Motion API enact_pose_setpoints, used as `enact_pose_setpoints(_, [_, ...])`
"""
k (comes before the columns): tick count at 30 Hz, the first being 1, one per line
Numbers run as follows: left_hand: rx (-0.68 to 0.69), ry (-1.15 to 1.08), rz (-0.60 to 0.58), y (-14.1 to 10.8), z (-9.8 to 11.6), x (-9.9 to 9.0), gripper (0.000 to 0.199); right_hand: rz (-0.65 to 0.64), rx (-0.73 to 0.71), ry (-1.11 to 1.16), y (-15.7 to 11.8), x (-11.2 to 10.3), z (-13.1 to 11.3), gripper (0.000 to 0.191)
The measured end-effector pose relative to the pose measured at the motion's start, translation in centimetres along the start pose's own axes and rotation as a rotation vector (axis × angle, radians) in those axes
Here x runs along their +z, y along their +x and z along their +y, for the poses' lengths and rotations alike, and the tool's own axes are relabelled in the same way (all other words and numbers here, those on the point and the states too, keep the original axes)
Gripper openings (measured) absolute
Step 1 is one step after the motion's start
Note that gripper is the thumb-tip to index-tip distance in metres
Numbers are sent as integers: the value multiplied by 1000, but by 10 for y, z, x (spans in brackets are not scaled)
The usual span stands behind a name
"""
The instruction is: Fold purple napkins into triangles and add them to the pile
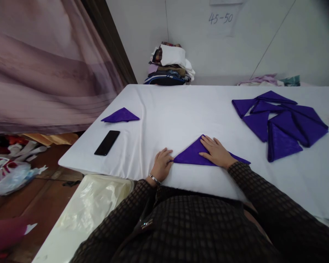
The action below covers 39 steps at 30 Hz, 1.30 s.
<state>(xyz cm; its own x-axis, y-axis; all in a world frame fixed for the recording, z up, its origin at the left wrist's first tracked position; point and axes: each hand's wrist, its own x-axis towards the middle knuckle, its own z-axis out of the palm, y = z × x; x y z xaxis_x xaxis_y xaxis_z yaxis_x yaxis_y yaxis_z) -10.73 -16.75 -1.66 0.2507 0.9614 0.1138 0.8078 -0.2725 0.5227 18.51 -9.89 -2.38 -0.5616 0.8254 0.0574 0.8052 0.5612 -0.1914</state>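
A purple cloth folded into a triangle lies on the white-covered table in front of me, its peak pointing away. My right hand rests flat on its upper right part, fingers spread towards the peak. At the cloth's left corner is my left hand, a silver bracelet on its wrist. Its fingertips touch or pinch that corner; whether cloth is between them is too small to tell. The right sleeve covers part of the cloth's right side.
Several folded purple cloths lie at the right. Left are a smaller purple triangle and a black phone. Stacked clothes stand by the wall. A plastic-covered surface sits below the table's left edge.
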Motion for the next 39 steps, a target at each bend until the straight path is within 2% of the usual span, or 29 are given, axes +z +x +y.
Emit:
enact_pose_setpoints(5, [13, 48, -11, 0, -1, -2, 27, -2, 1, 0, 0, 0, 1, 73])
enact_pose_setpoints(11, [5, 95, 34, -1, 0, -2, 27, -8, -2, -9, 0, -1, 1, 72])
enact_pose_setpoints(14, [-11, 104, 95, -2, -3, -1, 24, -10, -5, -14, 0, -1, 1, 73])
enact_pose_setpoints(17, [-19, 99, 208, -4, -4, -1, 23, -11, -1, -16, 0, -1, 1, 73])
enact_pose_setpoints(20, [42, 68, 280, -4, 8, -1, 23, -3, -1, -11, 0, 0, 0, 74])
enact_pose_setpoints(22, [146, 73, 211, -2, 25, 1, 29, 2, -4, -5, 0, 0, 0, 73])
enact_pose_setpoints(24, [258, 122, 69, 1, 42, 6, 37, 6, -8, -2, 1, 0, 0, 73])
enact_pose_setpoints(27, [332, 235, -85, 3, 56, 20, 54, 11, -9, -6, 1, 0, -1, 72])
enact_pose_setpoints(31, [324, 309, -123, 4, 52, 33, 71, 12, -2, -6, 2, -1, -2, 72])
enact_pose_setpoints(35, [310, 295, -150, 4, 46, 30, 66, 12, -1, 11, 3, -3, -4, 72])
enact_pose_setpoints(39, [226, 238, -151, 11, 60, 20, 53, 14, -4, 19, 3, -4, -4, 72])
